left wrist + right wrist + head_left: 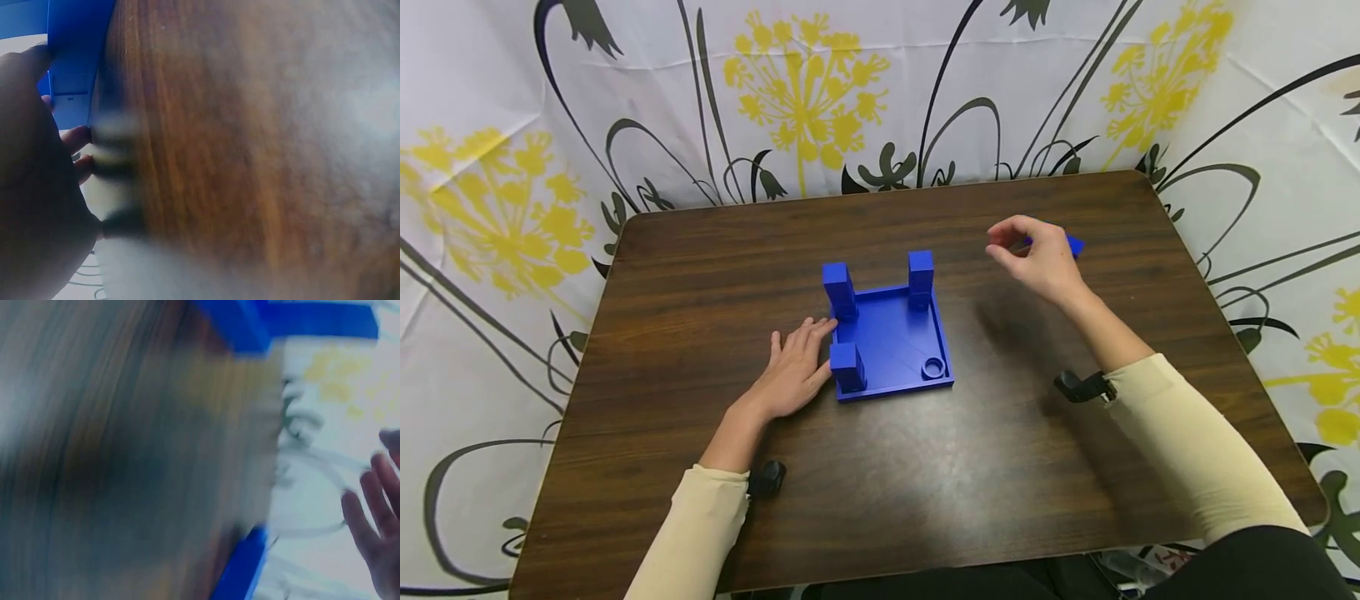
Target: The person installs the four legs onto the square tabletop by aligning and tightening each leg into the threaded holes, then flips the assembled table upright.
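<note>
A square blue tray (895, 337) with a low rim lies on the brown table. Three blue square posts stand upright at its corners: far left (839, 290), far right (921, 279) and near left (847, 367). A round socket (933, 367) shows in the near right corner. My left hand (792, 367) lies flat beside the tray, fingers and thumb touching its left side. My right hand (1041, 257) hovers off the table with loosely bent fingers and nothing visible in its grasp. Behind it, partly hidden, lies another blue piece (1076, 247); the right wrist view shows a blue piece (240, 565) blurred.
The wooden table (1000, 467) has a patterned curtain (662, 92) along its back and sides. A black wrist camera (767, 480) sits on the left sleeve and another (1081, 387) on the right.
</note>
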`<action>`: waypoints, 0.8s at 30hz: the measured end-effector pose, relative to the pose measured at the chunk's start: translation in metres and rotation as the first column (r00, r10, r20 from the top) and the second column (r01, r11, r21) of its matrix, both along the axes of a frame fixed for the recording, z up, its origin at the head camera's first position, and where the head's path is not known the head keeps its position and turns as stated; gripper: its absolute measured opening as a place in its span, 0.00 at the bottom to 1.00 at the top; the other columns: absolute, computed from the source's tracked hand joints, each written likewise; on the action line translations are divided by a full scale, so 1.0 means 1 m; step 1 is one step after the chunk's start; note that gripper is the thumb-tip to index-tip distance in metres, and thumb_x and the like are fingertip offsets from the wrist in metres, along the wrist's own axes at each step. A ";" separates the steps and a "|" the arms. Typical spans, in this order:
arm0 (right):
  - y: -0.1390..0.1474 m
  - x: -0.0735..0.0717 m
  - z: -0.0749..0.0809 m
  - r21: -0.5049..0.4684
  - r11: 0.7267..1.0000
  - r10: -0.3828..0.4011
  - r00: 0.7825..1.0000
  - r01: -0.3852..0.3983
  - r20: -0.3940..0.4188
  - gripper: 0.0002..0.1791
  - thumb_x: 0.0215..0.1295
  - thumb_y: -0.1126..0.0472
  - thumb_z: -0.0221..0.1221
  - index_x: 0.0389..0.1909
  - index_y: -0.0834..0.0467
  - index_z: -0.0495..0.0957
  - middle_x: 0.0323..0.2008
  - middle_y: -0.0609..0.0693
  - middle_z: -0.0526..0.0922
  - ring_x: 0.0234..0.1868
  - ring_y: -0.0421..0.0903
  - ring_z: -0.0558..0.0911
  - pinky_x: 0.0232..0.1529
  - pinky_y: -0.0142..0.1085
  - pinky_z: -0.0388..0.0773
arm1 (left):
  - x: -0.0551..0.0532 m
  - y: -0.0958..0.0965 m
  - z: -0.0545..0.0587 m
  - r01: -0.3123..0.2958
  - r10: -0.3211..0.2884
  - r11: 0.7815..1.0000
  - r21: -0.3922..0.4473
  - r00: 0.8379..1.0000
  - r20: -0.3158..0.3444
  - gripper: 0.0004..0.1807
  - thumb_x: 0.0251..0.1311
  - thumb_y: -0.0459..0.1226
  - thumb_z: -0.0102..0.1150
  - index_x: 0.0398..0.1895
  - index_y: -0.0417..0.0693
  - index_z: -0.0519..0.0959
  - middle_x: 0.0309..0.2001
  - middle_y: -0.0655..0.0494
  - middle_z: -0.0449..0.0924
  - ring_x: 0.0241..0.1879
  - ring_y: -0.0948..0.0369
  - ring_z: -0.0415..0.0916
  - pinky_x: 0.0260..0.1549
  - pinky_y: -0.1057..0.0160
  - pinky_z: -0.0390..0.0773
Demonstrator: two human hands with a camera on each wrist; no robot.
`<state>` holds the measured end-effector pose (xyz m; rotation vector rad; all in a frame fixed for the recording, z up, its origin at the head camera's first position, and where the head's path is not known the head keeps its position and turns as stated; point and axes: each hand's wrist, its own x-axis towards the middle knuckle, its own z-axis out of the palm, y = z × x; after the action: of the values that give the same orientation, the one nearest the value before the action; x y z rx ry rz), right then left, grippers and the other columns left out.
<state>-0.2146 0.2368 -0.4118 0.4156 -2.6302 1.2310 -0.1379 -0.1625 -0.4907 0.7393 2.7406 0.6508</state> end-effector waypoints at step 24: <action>0.102 -0.041 -0.067 0.412 0.903 -0.265 0.915 0.125 0.304 0.38 0.67 0.52 0.60 0.72 0.63 0.58 0.64 0.71 0.63 0.64 0.69 0.61 0.60 0.63 0.59 | 0.000 0.000 0.001 -0.018 0.018 1.000 -0.010 0.999 0.036 0.33 0.76 0.53 0.37 0.78 0.57 0.44 0.76 0.46 0.45 0.76 0.46 0.34 0.64 0.31 0.28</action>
<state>-0.2558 0.3385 -0.4783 -0.0324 -3.1374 0.7777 -0.1377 -0.1627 -0.4901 0.6945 2.7188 0.6476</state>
